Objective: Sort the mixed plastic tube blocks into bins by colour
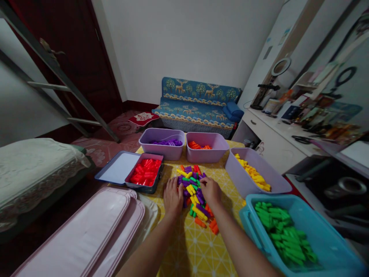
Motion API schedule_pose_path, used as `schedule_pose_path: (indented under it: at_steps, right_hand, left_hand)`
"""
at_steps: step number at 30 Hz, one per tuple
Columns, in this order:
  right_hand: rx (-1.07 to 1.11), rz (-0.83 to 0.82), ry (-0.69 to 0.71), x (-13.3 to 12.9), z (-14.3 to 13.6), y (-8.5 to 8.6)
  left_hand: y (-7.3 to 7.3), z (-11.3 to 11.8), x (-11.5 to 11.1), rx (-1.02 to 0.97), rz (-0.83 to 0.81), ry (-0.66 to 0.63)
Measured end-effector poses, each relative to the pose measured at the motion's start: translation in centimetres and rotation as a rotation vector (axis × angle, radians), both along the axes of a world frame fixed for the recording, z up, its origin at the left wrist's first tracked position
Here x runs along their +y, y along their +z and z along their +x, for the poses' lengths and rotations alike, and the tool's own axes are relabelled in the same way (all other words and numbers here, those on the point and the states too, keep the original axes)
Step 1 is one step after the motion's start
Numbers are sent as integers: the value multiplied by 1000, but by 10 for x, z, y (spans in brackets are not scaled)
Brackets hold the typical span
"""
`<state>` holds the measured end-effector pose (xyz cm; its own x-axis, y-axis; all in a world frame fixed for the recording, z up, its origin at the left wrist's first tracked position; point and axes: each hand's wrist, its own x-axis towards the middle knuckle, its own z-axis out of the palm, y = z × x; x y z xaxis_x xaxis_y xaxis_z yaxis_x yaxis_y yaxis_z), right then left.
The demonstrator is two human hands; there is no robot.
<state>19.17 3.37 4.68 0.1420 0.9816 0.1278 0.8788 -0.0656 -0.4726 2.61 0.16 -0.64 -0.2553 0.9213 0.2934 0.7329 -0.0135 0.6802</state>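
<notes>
A mixed pile of purple, yellow, green, orange and red plastic pieces [193, 189] lies mid-table on a yellow patterned cloth [196, 250]. My left hand [173, 197] rests flat at the pile's left edge, fingers apart, holding nothing that shows. At the pile's upper right, my right hand [211, 191] has its fingers bent together over the pieces; whatever they hold is hidden. Behind the pile, one lilac bin [170, 154] holds purple pieces and another [206, 156] holds orange-red ones. Red pieces [146, 172] fill an open hinged case to the left.
To the right stand a lilac bin [242, 177] of yellow pieces and a teal bin [325, 231] of green pieces. Pink lids [86, 227] lie stacked at the left front. Beyond the table are a blue sofa [193, 109], a ladder [65, 75] and a cluttered white desk [276, 127].
</notes>
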Motion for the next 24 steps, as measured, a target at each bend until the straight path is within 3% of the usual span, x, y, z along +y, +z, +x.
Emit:
schedule_pose_path:
  at_steps: [5,12,15,19,24]
  right_hand:
    - [-163,-163,-26,2,-10,9]
    - [-122,-187,-79,14,-7,0]
    - [-42,-147,-80,13,-4,-6]
    - [100,-39,-77,7,0,-10]
    - [334,152,-171,-7,-3,1]
  left_hand:
    - [-1,0,0,-17,3,-5]
    - [3,2,-2,8,19,-22]
    - [6,2,2,-4,-20,-41]
    - [8,-2,14,-47,-11,-180]
    - [0,-5,21,-3,39,-265]
